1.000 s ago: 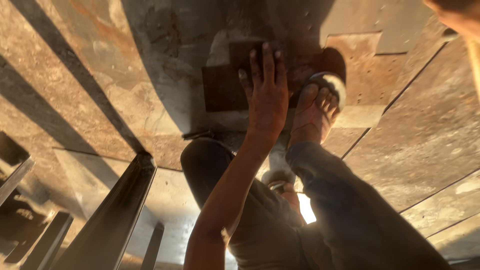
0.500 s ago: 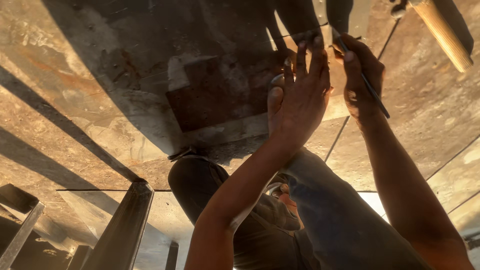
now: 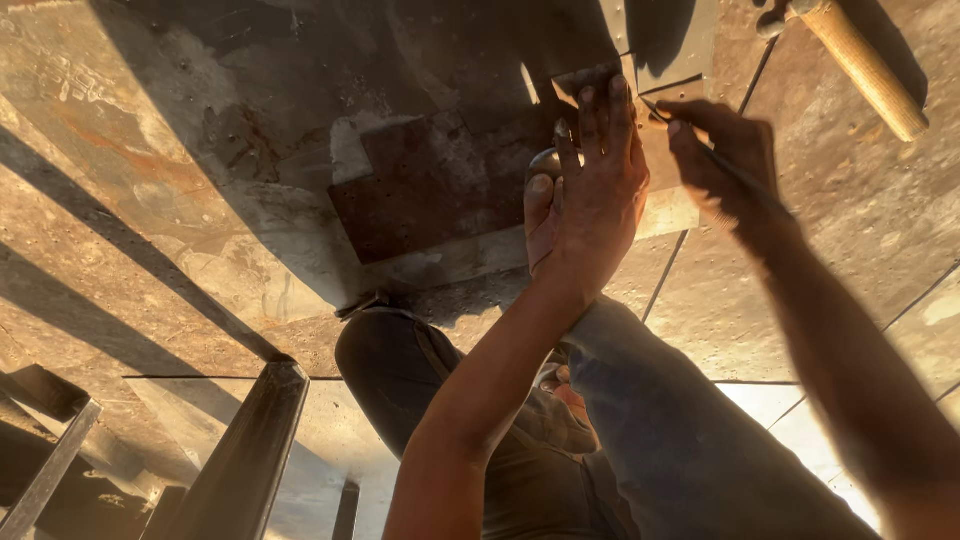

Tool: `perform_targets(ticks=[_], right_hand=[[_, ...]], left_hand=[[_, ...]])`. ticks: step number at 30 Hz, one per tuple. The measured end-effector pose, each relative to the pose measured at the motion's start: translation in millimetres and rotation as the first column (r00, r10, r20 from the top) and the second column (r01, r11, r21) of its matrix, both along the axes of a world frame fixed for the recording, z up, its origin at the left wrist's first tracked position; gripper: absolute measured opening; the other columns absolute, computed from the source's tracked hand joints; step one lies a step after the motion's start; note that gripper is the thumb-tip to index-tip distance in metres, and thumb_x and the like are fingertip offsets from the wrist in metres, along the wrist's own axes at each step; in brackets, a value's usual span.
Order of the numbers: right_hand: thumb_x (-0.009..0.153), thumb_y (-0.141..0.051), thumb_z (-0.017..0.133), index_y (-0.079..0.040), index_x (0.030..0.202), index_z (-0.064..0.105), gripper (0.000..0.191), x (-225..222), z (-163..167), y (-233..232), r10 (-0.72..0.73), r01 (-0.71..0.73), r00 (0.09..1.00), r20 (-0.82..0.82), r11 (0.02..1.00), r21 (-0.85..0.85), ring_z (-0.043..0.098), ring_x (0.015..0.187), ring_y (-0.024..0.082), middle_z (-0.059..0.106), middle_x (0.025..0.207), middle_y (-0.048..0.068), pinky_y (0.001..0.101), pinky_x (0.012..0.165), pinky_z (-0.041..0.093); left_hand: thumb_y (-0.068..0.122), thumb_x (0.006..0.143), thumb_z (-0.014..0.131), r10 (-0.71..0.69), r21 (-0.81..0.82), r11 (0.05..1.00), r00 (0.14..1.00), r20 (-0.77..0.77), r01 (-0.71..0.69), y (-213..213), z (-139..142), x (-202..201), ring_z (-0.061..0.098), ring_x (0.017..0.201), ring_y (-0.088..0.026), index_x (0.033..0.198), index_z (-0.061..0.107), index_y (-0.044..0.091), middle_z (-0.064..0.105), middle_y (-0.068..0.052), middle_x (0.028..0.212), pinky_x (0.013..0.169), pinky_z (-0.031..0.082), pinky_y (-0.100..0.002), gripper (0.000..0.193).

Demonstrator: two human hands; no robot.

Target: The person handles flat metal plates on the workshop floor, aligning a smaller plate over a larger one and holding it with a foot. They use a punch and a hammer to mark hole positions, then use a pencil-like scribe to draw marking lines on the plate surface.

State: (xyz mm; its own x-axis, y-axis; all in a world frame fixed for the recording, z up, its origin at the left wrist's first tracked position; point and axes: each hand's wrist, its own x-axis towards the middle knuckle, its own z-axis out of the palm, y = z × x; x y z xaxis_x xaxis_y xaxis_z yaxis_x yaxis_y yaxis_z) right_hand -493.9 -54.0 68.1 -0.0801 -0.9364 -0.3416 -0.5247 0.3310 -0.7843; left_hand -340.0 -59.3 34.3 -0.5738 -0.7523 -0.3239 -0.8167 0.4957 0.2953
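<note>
Knees and trouser legs [image 3: 640, 440] are filling the near view. Left hand [image 3: 592, 190] is pressing flat, fingers spread, on a small metal piece [image 3: 590, 78] lying under its fingertips on the floor sheet [image 3: 200, 200]. Right hand [image 3: 725, 150] is pinching a thin scriber [image 3: 735, 172], tip just beside the piece. Wooden handle [image 3: 860, 65] is lying beyond.

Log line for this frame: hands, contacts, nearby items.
left hand: flat on small metal piece | right hand: holds thin scriber, tip at piece | hammer handle: lying apart, upper right
</note>
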Motion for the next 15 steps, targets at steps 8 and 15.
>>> perform_targets(ticks=[8,15], right_hand=[[0.108,-0.024,0.061,-0.004,0.131,0.074,0.033,-104,18,-10,0.470,-0.308,0.809,-0.353,0.851,0.426,0.064,0.070,0.015,0.073,0.092,0.015,0.0299,0.061,0.053],[0.117,-0.023,0.061,0.001,0.137,0.067,0.032,-74,-18,50,-0.294,0.266,0.949,0.115,0.941,0.211,0.067,0.118,0.014,0.072,0.127,0.008,0.0305,0.110,0.052]], left_hand=[[0.030,0.090,0.072,0.007,0.019,1.000,0.999,0.048,-0.007,3,-3,-7,0.031,0.152,-0.049,0.146,0.053,-0.003,0.021,-0.026,0.165,0.116,0.040,-0.065,0.068],[0.026,0.090,0.072,0.008,-0.001,1.000,1.000,0.019,-0.008,5,-5,-8,0.026,0.154,-0.051,0.155,0.043,-0.008,0.018,-0.028,0.167,0.119,0.036,-0.068,0.080]])
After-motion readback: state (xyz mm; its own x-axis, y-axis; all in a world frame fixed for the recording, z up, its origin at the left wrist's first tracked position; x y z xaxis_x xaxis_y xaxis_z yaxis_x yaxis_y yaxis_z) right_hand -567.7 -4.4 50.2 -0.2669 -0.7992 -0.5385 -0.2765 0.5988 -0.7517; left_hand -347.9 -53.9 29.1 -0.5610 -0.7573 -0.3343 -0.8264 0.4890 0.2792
